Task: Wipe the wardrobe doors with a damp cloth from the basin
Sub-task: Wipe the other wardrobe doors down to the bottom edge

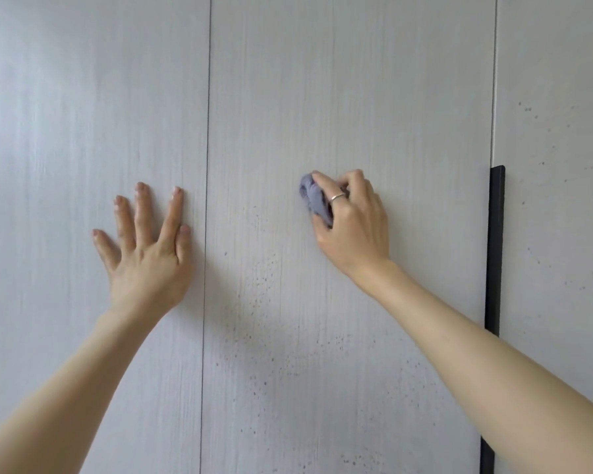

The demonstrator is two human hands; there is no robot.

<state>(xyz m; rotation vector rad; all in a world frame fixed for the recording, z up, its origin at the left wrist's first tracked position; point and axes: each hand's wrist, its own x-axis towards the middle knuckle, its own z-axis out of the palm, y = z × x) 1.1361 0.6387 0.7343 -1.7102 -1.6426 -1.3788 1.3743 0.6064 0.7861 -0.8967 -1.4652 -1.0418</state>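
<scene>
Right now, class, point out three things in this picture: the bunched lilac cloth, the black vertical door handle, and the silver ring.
bunched lilac cloth (pixel 311 196), head view, on its exposed left fold.
black vertical door handle (pixel 496 234), head view, on its upper strip.
silver ring (pixel 337 197), head view, on the band across the finger.

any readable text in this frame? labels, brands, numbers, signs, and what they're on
None: no word, number, label or sign shows in the head view.
Pale grey wood-grain wardrobe doors: bare, only dark specks.
Black vertical handle strip: unmarked.
Bunched purple-grey cloth gripped by the right hand: no tag visible.
Silver ring on that hand: too small to tell any engraving.
</scene>
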